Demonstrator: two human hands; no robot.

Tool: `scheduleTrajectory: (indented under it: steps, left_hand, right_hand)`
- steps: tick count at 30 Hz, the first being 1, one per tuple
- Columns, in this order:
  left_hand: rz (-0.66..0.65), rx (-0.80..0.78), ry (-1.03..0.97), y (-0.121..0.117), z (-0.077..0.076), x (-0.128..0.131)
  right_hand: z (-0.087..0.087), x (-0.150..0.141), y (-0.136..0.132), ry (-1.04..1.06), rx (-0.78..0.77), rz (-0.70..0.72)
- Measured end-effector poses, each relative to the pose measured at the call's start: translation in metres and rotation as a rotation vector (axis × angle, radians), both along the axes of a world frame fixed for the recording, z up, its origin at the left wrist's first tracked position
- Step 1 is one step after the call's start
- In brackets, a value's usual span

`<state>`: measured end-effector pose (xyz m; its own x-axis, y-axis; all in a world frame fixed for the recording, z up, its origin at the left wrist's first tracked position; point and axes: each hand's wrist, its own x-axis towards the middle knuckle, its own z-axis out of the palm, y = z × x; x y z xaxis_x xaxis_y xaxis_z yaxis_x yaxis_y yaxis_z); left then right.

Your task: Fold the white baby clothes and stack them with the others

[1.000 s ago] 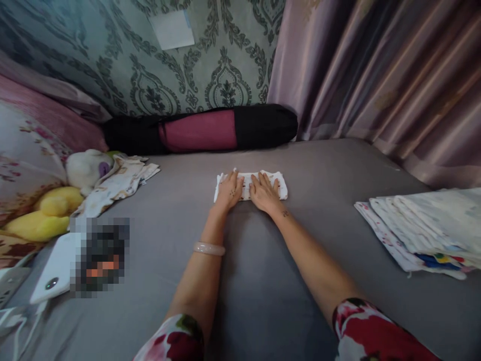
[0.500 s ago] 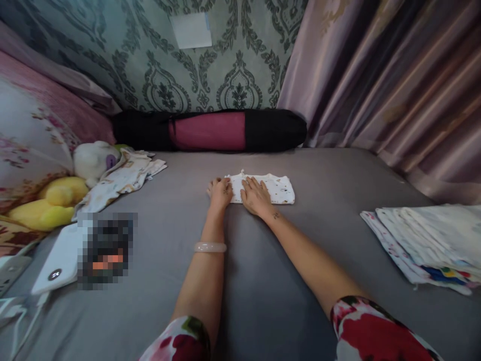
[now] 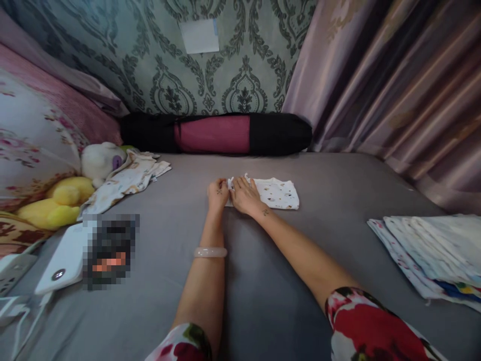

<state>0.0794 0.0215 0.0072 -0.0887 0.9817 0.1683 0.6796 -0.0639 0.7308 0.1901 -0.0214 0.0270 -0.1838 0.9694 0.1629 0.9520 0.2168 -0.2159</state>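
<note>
Here, the folded white cloth (image 3: 278,194) lies on the grey sheet (image 3: 165,200), in front of the long bag (image 3: 212,134). Also before the bag, the right hand (image 3: 246,195) rests flat on the cloth, fingers extended, gripping nothing. The left hand (image 3: 218,194) curls half-closed at the cloth's left end; whether it pinches fabric is hard to make out.

The white garment (image 3: 278,194) is matt cloth, the curtain (image 3: 361,85) glossy fabric.
</note>
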Motion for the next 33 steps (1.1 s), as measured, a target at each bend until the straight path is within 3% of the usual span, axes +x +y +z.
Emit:
scheduleTrajectory:
  steps: [8,15,22,27,33]
  left_hand:
    - [0.239,0.058,-0.084,-0.001,0.004,-0.008]
    - [0.214,0.059,-0.043,-0.001,0.005,-0.005]
    - [0.196,0.077,-0.014,-0.006,0.019,0.003]
    - [0.078,0.105,0.027,-0.010,0.023,0.020]
    - [-0.255,0.169,0.185,-0.020,0.015,0.047]
  right_hand:
    - [-0.016,-0.025,0.009,-0.008,-0.051,0.012]
    - [-0.016,-0.025,0.010,-0.013,-0.096,0.017]
    - [-0.001,-0.016,0.004,-0.004,-0.070,0.007]
    - [0.005,0.018,-0.021,0.059,0.007,-0.100]
    - [0.000,0.058,-0.037,0.059,-0.041,-0.217]
